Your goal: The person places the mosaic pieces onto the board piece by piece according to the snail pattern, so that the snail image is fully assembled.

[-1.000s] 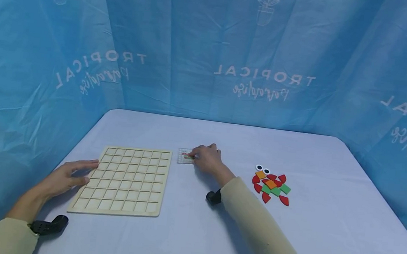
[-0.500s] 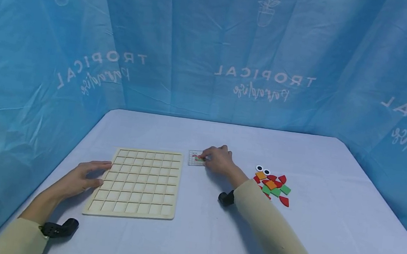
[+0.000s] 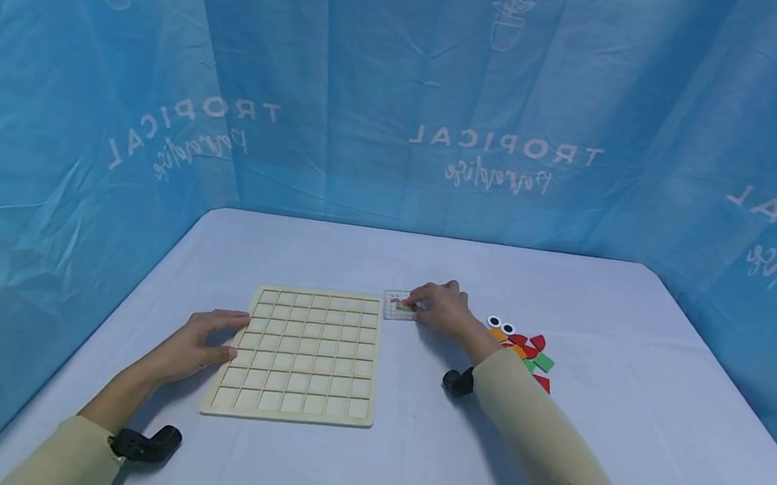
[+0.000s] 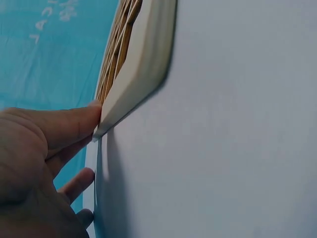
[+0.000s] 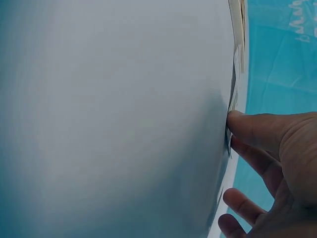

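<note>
A pale wooden grid board [image 3: 305, 356] lies on the table in front of me. In the head view my left hand [image 3: 196, 345] is at its left edge, fingers fairly straight, thumb nearer me. The left wrist view shows the thumb [image 4: 74, 124] touching the board's corner [image 4: 133, 84]. Just past the board's far right corner, my right hand [image 3: 448, 312] holds a small picture card [image 3: 394, 305] with a printed grid and red and green shapes. Thumb and index finger meet at the card [image 5: 233, 101] in the right wrist view; the hand covers its right part.
Right of the right hand lie flat red, green and orange pieces [image 3: 543, 361] and two round eye pieces [image 3: 501, 325], partly hidden by the right sleeve [image 3: 545, 441]. A white cloth covers the table [image 3: 307, 471]. Blue printed curtains [image 3: 394, 53] surround its back and sides.
Board and card have both slid to the right along the table, each moving with its hand. The right forearm now covers more of the coloured pieces.
</note>
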Demonstrator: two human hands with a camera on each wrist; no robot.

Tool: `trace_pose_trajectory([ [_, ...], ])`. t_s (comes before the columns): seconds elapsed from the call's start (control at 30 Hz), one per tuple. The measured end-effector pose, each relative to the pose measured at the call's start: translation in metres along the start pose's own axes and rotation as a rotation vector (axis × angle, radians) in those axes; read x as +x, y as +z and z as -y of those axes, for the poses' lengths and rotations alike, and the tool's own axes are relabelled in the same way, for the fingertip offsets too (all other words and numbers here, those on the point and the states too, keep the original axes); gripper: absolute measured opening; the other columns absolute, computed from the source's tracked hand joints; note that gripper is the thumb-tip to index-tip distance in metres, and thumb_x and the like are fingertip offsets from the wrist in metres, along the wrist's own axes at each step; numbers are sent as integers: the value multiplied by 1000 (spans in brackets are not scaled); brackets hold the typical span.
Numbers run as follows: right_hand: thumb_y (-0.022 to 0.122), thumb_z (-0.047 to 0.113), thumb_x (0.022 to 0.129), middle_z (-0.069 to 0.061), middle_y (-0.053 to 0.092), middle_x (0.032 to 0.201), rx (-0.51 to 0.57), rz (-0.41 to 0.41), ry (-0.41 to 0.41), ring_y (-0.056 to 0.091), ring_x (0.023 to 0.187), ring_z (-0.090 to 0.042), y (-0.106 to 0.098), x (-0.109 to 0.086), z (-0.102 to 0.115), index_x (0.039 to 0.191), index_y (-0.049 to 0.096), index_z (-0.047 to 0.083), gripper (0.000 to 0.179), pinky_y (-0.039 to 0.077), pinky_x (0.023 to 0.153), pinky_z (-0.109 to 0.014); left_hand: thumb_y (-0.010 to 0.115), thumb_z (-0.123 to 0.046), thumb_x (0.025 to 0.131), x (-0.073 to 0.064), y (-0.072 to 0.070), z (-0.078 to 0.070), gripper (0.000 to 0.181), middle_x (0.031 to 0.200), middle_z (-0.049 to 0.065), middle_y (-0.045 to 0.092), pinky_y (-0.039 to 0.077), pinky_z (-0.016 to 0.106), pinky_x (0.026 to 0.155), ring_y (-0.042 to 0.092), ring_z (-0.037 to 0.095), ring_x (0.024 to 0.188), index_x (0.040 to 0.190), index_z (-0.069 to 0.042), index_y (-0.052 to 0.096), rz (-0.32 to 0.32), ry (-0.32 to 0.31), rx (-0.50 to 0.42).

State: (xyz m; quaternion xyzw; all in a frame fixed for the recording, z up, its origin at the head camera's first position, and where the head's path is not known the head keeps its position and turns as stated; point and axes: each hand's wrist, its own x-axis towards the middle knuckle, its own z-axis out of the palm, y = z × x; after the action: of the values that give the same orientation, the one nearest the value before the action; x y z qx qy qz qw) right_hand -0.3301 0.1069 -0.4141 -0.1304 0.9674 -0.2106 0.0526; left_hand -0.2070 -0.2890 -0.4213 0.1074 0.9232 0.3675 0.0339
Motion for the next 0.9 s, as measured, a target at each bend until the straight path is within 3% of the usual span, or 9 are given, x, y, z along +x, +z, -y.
trace_pose_trajectory([
  [0.3,65,17,84,5,57,134,32,8,63,32,129,-31,-13,-7,-21,109,72,29,28,32,100,-49,64,-13,86,4,20,-17,52,145,20,38,21,69,102,17,46,137,135,-2,49,-8,48,3],
  [0.7,63,19,86,-1,53,138,50,21,131,26,132,-36,-30,-15,-55,112,70,29,29,33,99,-55,67,-16,84,14,46,-46,53,140,19,46,25,65,102,29,44,132,133,-1,51,-56,114,90],
  [0.9,64,20,85,-10,47,138,58,37,184,28,127,-38,-36,-19,-71,117,67,28,33,40,89,-52,67,-14,84,20,59,-60,52,140,17,47,22,64,105,31,42,132,132,-3,52,-56,107,110],
])
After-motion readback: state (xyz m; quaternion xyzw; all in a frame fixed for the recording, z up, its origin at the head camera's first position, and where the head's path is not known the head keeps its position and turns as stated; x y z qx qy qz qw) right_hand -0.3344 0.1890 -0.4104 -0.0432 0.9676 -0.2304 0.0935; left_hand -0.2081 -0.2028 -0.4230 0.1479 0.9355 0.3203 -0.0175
